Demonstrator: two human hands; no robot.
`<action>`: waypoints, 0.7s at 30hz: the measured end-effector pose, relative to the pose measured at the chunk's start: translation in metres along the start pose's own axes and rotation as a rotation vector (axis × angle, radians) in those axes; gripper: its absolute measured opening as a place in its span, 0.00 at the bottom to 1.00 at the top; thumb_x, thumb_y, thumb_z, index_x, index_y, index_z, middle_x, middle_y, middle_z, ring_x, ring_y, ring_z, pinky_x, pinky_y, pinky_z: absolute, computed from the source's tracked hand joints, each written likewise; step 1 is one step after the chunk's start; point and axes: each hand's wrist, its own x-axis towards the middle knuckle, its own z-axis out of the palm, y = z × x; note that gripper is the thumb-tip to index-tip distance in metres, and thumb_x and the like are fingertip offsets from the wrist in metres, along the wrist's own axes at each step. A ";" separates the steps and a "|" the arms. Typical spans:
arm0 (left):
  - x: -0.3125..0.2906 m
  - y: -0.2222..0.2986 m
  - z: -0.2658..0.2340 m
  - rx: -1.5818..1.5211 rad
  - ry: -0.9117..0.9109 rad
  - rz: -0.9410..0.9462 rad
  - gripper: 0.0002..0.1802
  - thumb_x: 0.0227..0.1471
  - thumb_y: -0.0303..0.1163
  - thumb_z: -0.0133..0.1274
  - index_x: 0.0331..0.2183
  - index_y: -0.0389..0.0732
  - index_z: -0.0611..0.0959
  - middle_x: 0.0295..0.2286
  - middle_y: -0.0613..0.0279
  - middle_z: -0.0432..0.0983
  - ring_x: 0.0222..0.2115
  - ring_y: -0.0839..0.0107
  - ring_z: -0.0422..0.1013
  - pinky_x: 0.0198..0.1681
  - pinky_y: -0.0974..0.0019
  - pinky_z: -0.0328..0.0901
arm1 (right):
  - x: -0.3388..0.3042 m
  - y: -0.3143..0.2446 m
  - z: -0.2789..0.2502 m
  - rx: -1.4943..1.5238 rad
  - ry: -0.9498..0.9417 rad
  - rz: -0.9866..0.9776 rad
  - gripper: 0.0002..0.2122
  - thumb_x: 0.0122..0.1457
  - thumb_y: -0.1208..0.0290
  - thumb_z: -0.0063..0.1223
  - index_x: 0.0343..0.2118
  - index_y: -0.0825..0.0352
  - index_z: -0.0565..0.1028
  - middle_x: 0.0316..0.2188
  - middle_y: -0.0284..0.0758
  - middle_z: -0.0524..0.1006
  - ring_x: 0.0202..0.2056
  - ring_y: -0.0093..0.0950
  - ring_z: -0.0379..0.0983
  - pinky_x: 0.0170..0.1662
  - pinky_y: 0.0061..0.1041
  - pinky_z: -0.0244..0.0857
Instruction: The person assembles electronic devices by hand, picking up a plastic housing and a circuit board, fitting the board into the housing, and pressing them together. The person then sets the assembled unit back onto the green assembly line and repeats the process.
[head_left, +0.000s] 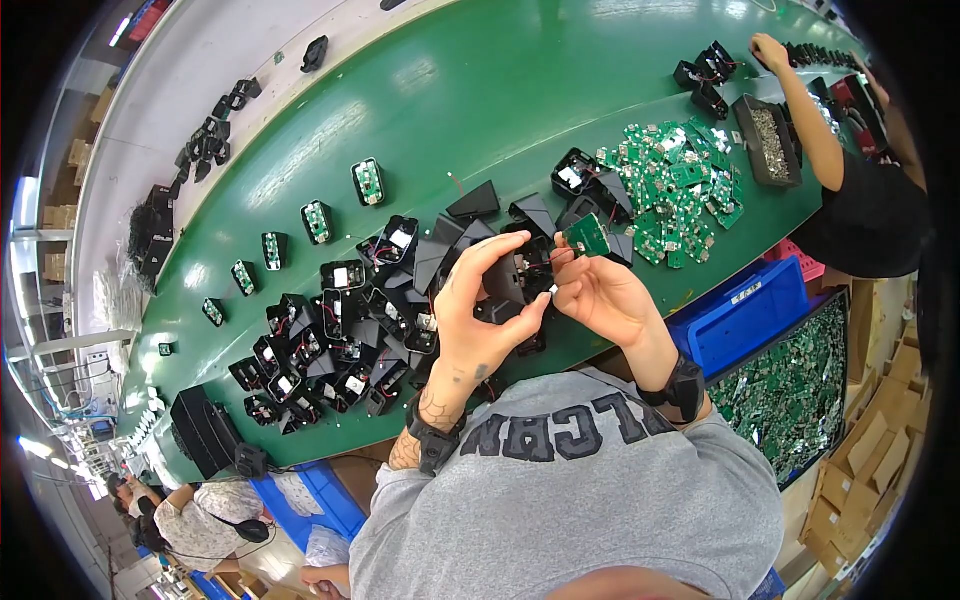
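Note:
My left hand (474, 318) is curved around a black plastic housing (506, 276), thumb on the near side and fingers on the far side. Close beside it, my right hand (612, 303) pinches a green circuit board (588, 236) between thumb and fingertips, the board tilted upward. Thin dark and red wires run between the housing and the board. A small white piece shows by my left thumb tip; what it belongs to is hard to make out. Under and around both hands lies a pile of black housings (345, 310), several with wires and white parts inside.
Loose green circuit boards (672, 185) are heaped right of the pile. Housings with boards in them (317, 222) stand in a row at left on the green table (450, 95). A box of small metal parts (768, 140), a co-worker's arm (815, 130) and a blue bin (745, 312) are at right.

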 end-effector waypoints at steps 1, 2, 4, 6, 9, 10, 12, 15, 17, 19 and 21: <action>0.000 -0.001 0.000 0.033 -0.006 0.018 0.33 0.38 0.16 0.61 0.49 0.34 0.71 0.48 0.54 0.70 0.45 0.72 0.71 0.47 0.71 0.68 | 0.000 0.001 0.001 -0.026 0.024 -0.017 0.17 0.62 0.72 0.48 0.54 0.68 0.64 0.44 0.34 0.70 0.39 0.19 0.71 0.41 0.21 0.64; 0.000 -0.003 0.001 0.064 -0.012 0.038 0.33 0.38 0.16 0.61 0.49 0.34 0.71 0.48 0.54 0.70 0.45 0.72 0.71 0.47 0.71 0.68 | 0.000 0.001 0.001 -0.027 0.025 -0.017 0.17 0.62 0.72 0.48 0.54 0.68 0.64 0.44 0.34 0.70 0.39 0.19 0.71 0.41 0.21 0.64; 0.000 -0.005 0.002 0.033 -0.010 0.012 0.34 0.38 0.16 0.61 0.50 0.34 0.70 0.48 0.54 0.70 0.45 0.72 0.71 0.46 0.71 0.68 | -0.001 0.002 0.002 -0.101 0.033 -0.060 0.17 0.61 0.74 0.49 0.53 0.68 0.66 0.42 0.34 0.72 0.38 0.20 0.72 0.40 0.21 0.66; -0.001 -0.004 0.003 0.005 -0.006 -0.017 0.34 0.39 0.16 0.61 0.51 0.35 0.69 0.48 0.53 0.70 0.45 0.71 0.70 0.46 0.72 0.68 | -0.001 0.007 0.010 -0.348 0.143 -0.184 0.16 0.59 0.76 0.50 0.51 0.67 0.67 0.40 0.33 0.73 0.38 0.19 0.73 0.40 0.22 0.67; 0.001 -0.001 0.008 -0.229 0.030 -0.174 0.32 0.41 0.22 0.63 0.50 0.38 0.70 0.48 0.59 0.71 0.44 0.70 0.71 0.44 0.69 0.70 | -0.002 0.006 0.013 -0.713 0.266 -0.372 0.15 0.57 0.78 0.53 0.48 0.66 0.69 0.37 0.32 0.75 0.36 0.20 0.74 0.38 0.21 0.69; 0.001 -0.003 0.010 -0.189 0.002 -0.105 0.32 0.42 0.21 0.61 0.50 0.38 0.69 0.48 0.58 0.70 0.45 0.70 0.70 0.45 0.69 0.70 | -0.002 0.004 0.014 -0.830 0.279 -0.435 0.15 0.56 0.78 0.54 0.47 0.66 0.70 0.36 0.32 0.76 0.35 0.20 0.74 0.37 0.20 0.70; 0.000 -0.006 0.013 -0.150 -0.026 -0.039 0.31 0.44 0.20 0.60 0.50 0.37 0.67 0.49 0.57 0.68 0.47 0.70 0.69 0.46 0.69 0.69 | -0.002 0.006 0.023 -0.860 0.305 -0.444 0.14 0.54 0.79 0.55 0.45 0.68 0.70 0.35 0.33 0.77 0.31 0.21 0.76 0.35 0.18 0.69; -0.002 -0.011 0.021 -0.440 0.034 -0.080 0.27 0.46 0.16 0.55 0.49 0.36 0.67 0.49 0.54 0.65 0.50 0.67 0.65 0.46 0.67 0.71 | -0.002 0.009 0.032 -1.203 0.347 -0.587 0.13 0.50 0.84 0.59 0.39 0.73 0.72 0.31 0.36 0.77 0.29 0.23 0.77 0.36 0.18 0.70; -0.001 -0.010 0.020 -0.512 0.010 -0.157 0.25 0.47 0.16 0.54 0.49 0.36 0.68 0.49 0.54 0.65 0.50 0.67 0.66 0.46 0.67 0.71 | -0.004 0.008 0.033 -1.289 0.382 -0.593 0.13 0.49 0.84 0.60 0.39 0.73 0.73 0.33 0.37 0.77 0.30 0.23 0.76 0.35 0.18 0.70; -0.002 -0.012 0.021 -0.530 0.003 -0.201 0.20 0.51 0.18 0.50 0.47 0.35 0.69 0.47 0.52 0.68 0.48 0.64 0.68 0.42 0.63 0.75 | -0.004 0.008 0.036 -1.374 0.416 -0.596 0.14 0.47 0.85 0.60 0.38 0.74 0.74 0.34 0.37 0.77 0.31 0.23 0.76 0.35 0.18 0.71; 0.000 -0.007 0.020 -0.532 0.017 -0.238 0.19 0.51 0.18 0.50 0.46 0.34 0.70 0.47 0.53 0.68 0.48 0.64 0.69 0.41 0.64 0.75 | -0.001 0.008 0.040 -1.956 0.275 -1.008 0.13 0.45 0.86 0.62 0.37 0.72 0.77 0.37 0.37 0.76 0.35 0.23 0.74 0.34 0.17 0.70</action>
